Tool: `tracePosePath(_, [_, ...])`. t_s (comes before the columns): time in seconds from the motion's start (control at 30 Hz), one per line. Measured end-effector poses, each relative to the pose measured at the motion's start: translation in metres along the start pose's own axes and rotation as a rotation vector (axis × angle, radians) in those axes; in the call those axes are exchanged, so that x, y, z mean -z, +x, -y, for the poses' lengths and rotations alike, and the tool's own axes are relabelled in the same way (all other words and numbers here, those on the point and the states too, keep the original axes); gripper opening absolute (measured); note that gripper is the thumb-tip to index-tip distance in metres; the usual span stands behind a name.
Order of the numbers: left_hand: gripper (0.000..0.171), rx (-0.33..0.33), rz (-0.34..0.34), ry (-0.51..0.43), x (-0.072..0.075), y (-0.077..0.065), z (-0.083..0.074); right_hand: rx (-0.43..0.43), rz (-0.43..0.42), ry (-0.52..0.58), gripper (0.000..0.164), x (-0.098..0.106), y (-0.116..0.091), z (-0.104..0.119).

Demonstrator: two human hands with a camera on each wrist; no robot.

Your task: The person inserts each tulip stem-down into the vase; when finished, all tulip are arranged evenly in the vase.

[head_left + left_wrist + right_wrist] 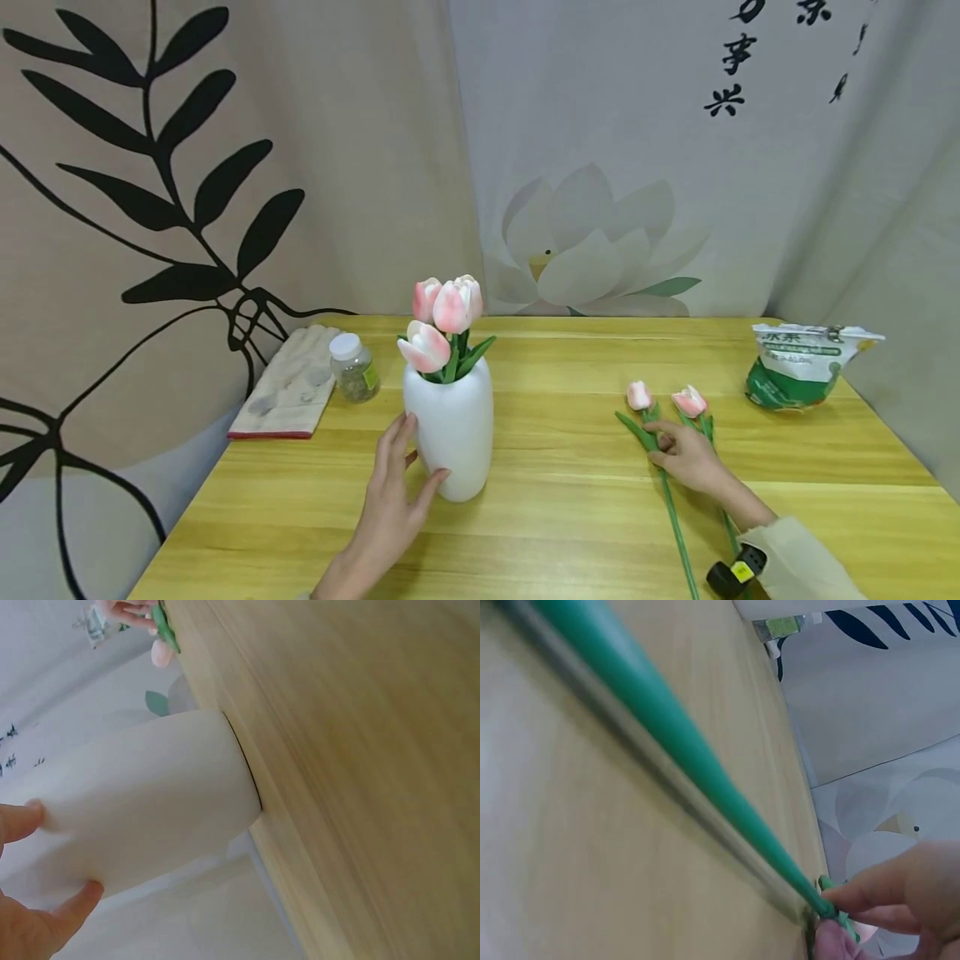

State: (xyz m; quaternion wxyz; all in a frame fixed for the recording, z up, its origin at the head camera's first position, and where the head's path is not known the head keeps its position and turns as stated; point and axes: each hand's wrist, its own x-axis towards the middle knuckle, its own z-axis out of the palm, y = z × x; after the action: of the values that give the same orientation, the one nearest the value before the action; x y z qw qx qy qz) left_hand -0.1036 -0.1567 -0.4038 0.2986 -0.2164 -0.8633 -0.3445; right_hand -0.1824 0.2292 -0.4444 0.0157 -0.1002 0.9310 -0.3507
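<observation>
Right hand (686, 457): you pinch a tulip (697, 765).
Left hand (392, 504): spread, touching your vase (455, 433).
Vase flowers (453, 308): head view only.

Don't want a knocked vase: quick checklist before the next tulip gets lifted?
1. Vase upright on the table: ok.
2. Left hand on the vase: ok, fingers and thumb touch its side.
3. Right hand has the left loose tulip: ok, stem pinched between thumb and fingers.
4. Right loose tulip out of the way: not ok, its stem passes beneath the right hand and wrist in the head view; might snag.
5. Room in the vase mouth: cannot tell, blooms and leaves hide it.
6. Jar clear of the vase: ok, gap visible between them.
</observation>
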Motion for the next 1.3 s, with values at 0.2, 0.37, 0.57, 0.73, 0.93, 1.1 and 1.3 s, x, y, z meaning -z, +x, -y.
tracePosePath(0.2, [0.091, -0.004, 0.002, 0.009, 0.001, 0.001, 0.002, 0.069, -0.048, 0.104, 0.042, 0.004, 0.003, 0.013])
tracePosePath(0.37, [0.090, -0.005, -0.003, 0.004, 0.000, 0.001, 0.002, 0.219, -0.168, 0.167, 0.042, 0.014, 0.008, 0.043])
tracePosePath(0.57, [0.091, -0.005, -0.004, 0.002, -0.002, 0.001, 0.002, 0.297, -0.277, 0.230, 0.042, 0.027, 0.016, 0.082])
tracePosePath(0.73, [0.090, -0.011, -0.009, 0.008, -0.001, 0.001, 0.002, 0.435, -0.348, 0.341, 0.041, 0.042, 0.026, 0.124])
tracePosePath(0.93, [0.090, -0.018, -0.009, 0.004, 0.000, 0.001, 0.002, 0.685, -0.479, 0.448, 0.042, 0.069, 0.038, 0.186])
tracePosePath(1.1, [0.088, -0.024, -0.013, 0.012, 0.000, -0.002, 0.001, 0.843, -0.569, 0.528, 0.041, 0.089, 0.039, 0.237])
tracePosePath(1.3, [0.089, -0.018, -0.009, 0.009, 0.000, -0.001, 0.002, 0.981, -0.694, 0.658, 0.040, 0.104, 0.034, 0.286])
